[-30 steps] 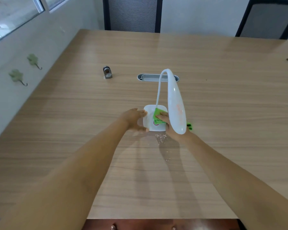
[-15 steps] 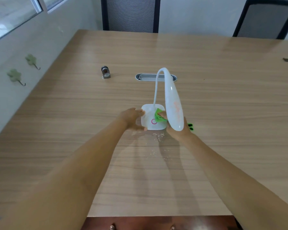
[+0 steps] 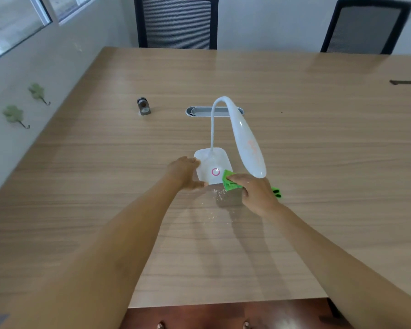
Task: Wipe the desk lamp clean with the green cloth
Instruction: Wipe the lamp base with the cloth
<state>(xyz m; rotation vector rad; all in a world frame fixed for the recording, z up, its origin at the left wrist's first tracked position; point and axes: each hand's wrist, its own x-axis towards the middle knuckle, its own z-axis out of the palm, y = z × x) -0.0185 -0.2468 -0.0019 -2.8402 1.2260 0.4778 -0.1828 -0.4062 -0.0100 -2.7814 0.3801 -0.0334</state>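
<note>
A white desk lamp [image 3: 247, 146] stands on the wooden table [image 3: 105, 162], its gooseneck arching up and its long head drooping toward me. Its square base [image 3: 211, 162] carries a pink ring button. My left hand [image 3: 184, 173] grips the base's left edge. My right hand [image 3: 256, 193] is closed on the green cloth [image 3: 229, 181], which presses against the near right corner of the base, below the lamp head. A bit of cloth sticks out to the right of my hand. Pale crumbs lie on the table just in front of the base.
A small metal object [image 3: 143, 106] sits at the back left. An oval grey cable slot [image 3: 199, 112] lies behind the lamp. Two black mesh chairs [image 3: 176, 22] stand at the far edge. A wall with leaf-shaped hooks [image 3: 16, 115] runs along the left.
My right hand has slid the green cloth from the middle of the base toward me to its near right corner, uncovering the pink ring. My left hand keeps its hold.
</note>
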